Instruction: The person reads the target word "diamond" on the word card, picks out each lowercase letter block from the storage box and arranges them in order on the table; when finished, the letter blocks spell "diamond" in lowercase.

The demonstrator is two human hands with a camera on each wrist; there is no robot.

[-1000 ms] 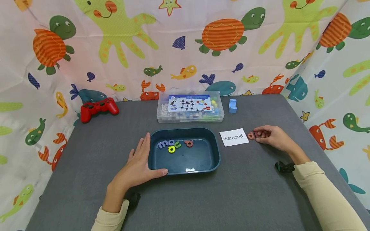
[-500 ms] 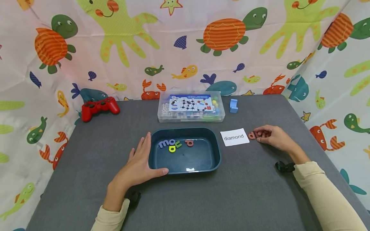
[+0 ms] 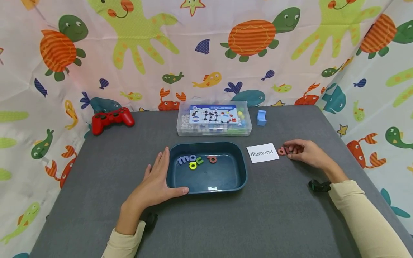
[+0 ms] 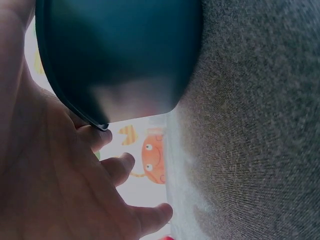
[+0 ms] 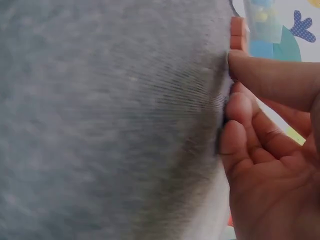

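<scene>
My left hand (image 3: 151, 188) rests against the left end of a dark blue tray (image 3: 222, 179), fingers straight along its side and thumb at the front rim. In the left wrist view the tray's wall (image 4: 125, 45) stands beside the spread fingers. Purple, yellow, green and reddish letters lie inside, among them a yellow letter (image 3: 193, 166). To the tray's right, my right hand (image 3: 308, 156) pinches a small reddish letter (image 3: 287, 151) on the table, partly hidden by the fingers. Just left of it lies a reddish "d" (image 3: 281, 151), beside a white card (image 3: 262, 153) reading "diamond".
Behind the tray stands a clear plastic box (image 3: 214, 129) of small parts, with a light blue block (image 3: 261, 117) to its right. A red game controller (image 3: 113, 119) lies at the back left. A patterned cloth (image 3: 206, 43) hangs along the table's back edge.
The reddish letter in the right fingers now sits flatter and shows more clearly beside the "d". The left hand and tray hold their place; the head view shifts slightly.
</scene>
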